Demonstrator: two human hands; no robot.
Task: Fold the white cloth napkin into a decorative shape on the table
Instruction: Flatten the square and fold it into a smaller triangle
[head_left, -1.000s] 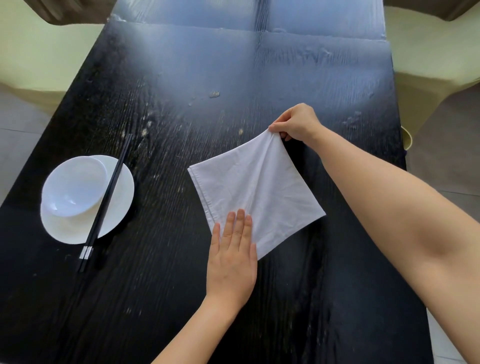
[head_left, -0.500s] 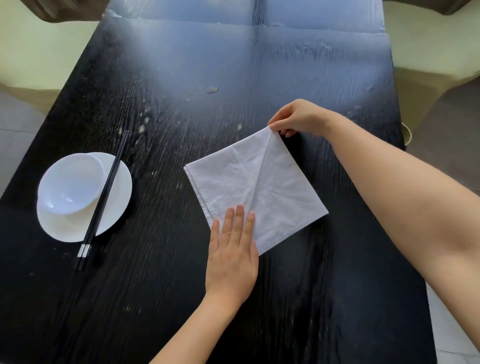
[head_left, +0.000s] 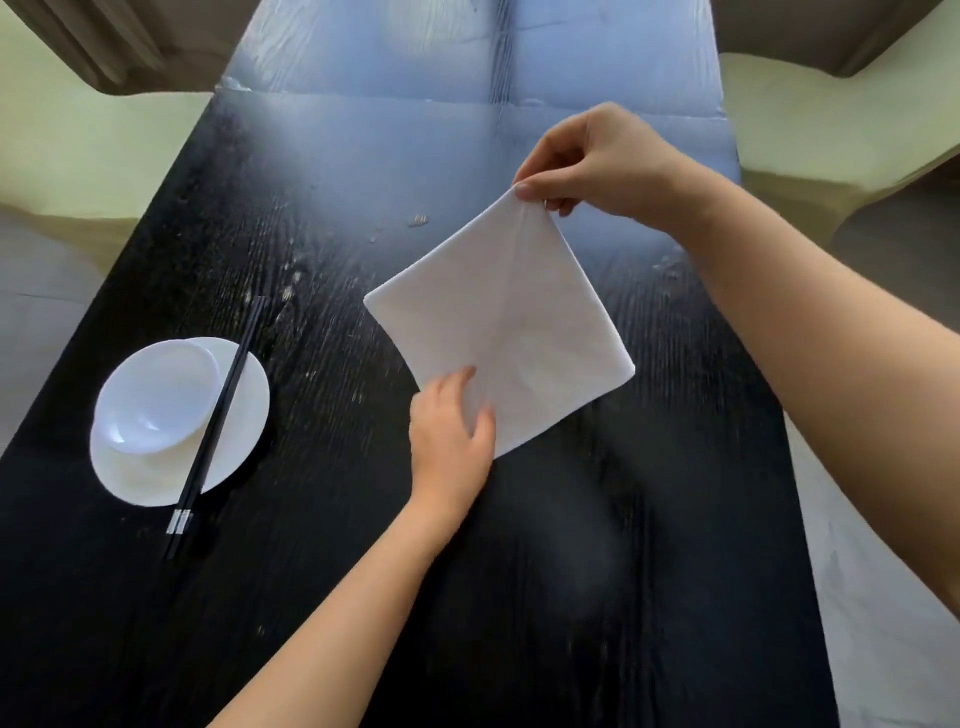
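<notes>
My right hand (head_left: 608, 166) pinches the napkin (head_left: 519, 322) by its far corner. Left hand (head_left: 449, 436) meets the near edge, grip unclear; chopsticks (head_left: 218, 415) well apart

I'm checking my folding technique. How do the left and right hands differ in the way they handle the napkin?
The right hand pinches the far corner of the napkin with its fingertips; the left hand lies on the near edge, and blur hides whether it pinches or presses. The right hand looks sharp; the left hand is smeared. Both touch the napkin.
</notes>
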